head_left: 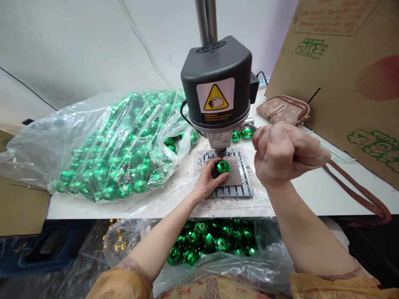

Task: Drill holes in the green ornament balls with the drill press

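My left hand pinches a shiny green faceted ball between thumb and fingers. The ball rests on a thin board over the slotted metal base of a black bench drill press. Directly over the ball is the drill chuck; whether the bit touches the ball cannot be made out. To the right of the drill head, my right hand is closed in a fist around the press's feed lever, most of which the fingers hide. Dark shavings lie around the base.
A large clear bag full of green balls covers the table's left. An open bag of green balls sits below the front edge. Two loose balls lie behind the base. A strapped purse and cardboard stand right.
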`<state>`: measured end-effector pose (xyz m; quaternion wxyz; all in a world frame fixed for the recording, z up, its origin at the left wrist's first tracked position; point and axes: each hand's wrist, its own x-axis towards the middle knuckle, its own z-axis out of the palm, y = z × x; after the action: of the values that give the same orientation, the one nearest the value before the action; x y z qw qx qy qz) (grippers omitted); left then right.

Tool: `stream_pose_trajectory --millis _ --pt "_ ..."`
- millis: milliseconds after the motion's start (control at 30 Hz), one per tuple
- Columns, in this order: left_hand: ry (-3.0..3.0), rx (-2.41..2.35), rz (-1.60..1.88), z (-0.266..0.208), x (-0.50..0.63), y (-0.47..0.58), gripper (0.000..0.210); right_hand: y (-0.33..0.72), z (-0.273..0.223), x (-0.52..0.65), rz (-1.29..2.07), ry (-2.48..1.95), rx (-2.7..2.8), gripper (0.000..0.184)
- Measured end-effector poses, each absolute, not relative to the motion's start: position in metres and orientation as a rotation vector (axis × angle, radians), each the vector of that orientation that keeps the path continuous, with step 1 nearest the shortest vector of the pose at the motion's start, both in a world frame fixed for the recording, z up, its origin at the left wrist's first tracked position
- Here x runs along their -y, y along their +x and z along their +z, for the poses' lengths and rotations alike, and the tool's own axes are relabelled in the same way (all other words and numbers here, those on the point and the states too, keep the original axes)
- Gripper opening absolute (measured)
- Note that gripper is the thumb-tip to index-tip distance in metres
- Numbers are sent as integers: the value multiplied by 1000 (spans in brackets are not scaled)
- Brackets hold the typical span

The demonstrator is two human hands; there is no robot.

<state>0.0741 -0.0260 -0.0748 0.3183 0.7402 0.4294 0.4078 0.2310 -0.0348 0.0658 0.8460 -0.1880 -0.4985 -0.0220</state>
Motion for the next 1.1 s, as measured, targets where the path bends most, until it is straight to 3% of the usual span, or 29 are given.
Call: stream_pose_trajectory --millis 667,967,1100 --pt "1870 -1136 1062 -70 29 73 45 236 42 37 -78 -232 1179 47" --pt "1769 -1292 1131 -61 44 77 47 231 108 40 214 -563 1006 47" --pt "1963 -1319 1113 -48 89 51 40 235 115 37 227 -537 1042 48"
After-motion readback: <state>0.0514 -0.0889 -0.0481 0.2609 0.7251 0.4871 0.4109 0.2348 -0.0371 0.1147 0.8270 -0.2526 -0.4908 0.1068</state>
